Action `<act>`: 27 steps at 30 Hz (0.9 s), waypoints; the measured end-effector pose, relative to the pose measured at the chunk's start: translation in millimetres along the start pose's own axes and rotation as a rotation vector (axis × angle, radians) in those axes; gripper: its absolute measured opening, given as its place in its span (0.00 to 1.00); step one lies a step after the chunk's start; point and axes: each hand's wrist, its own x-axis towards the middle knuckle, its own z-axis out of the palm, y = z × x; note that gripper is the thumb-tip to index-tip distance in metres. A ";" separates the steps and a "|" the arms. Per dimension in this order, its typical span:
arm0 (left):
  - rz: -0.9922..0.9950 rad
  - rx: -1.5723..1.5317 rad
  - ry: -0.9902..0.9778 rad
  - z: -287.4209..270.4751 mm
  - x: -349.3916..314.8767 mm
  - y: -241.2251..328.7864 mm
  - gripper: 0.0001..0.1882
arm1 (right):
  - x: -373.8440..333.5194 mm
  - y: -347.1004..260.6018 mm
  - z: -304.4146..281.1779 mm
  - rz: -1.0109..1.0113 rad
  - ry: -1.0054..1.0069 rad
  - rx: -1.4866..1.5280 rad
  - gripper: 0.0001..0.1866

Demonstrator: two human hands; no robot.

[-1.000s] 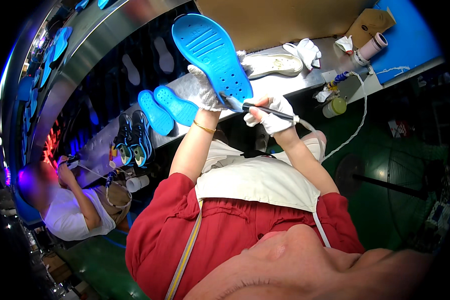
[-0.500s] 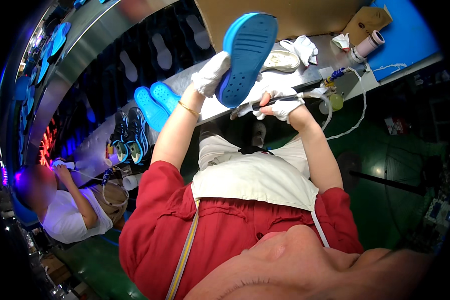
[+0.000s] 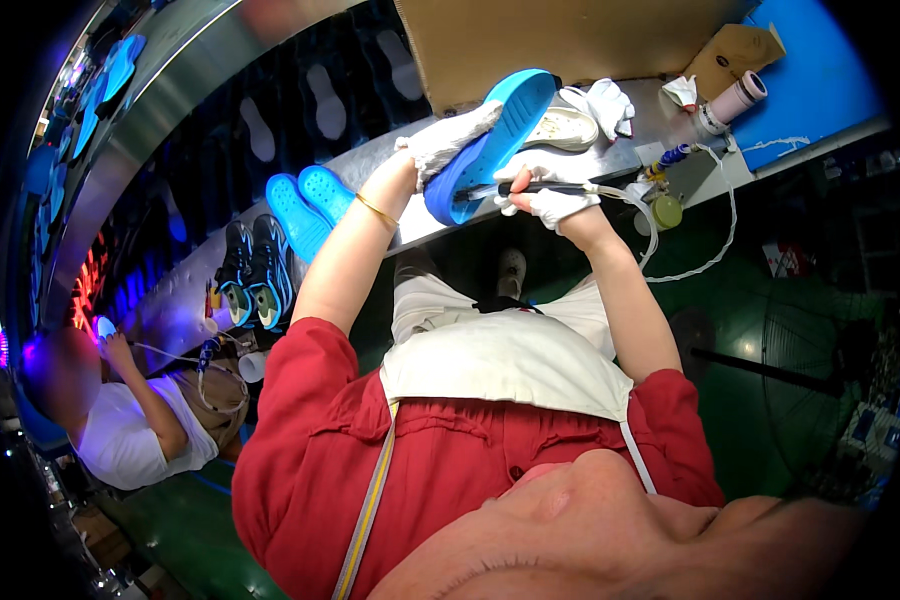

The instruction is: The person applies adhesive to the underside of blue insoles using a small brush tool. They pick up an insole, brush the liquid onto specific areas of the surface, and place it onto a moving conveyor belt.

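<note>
My left hand [image 3: 455,140], in a white glove, grips a blue shoe sole [image 3: 508,118] by its side and holds it tilted above the metal ledge. My right hand [image 3: 552,203] wears a white glove with bare fingertips showing. Its fingers are closed round a dark-handled brush [image 3: 486,191] with a pale tube [image 3: 620,193] running from its back end. The brush's front end lies over the lower end of the sole; whether the bristles press on it I cannot tell.
Left of my left arm are blue soles [image 3: 310,205] and dark shoes [image 3: 262,270]. Behind my hands lie a white shoe [image 3: 567,128] and white gloves [image 3: 607,106]. A pink tumbler [image 3: 740,100] and yellowish jar [image 3: 667,211] stand right. A co-worker [image 3: 145,425] sits left.
My left hand has tilted the sole, turning its underside away from flat view and lowering its top end. My right hand has brought the brush from below the sole up to its lower end.
</note>
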 end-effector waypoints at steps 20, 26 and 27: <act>0.038 -0.341 -0.069 -0.2 -8.0 -14.7 0.37 | 6.0 0.0 -18.4 0.022 -0.062 0.577 0.06; -0.051 -0.293 -0.089 -0.5 -4.6 -16.5 0.34 | 8.4 -18.8 -21.6 -0.205 -0.125 -0.346 0.05; -0.048 -0.235 -0.088 -1.3 -3.9 -17.3 0.33 | 9.1 -21.0 -23.8 -0.158 -0.168 -0.488 0.04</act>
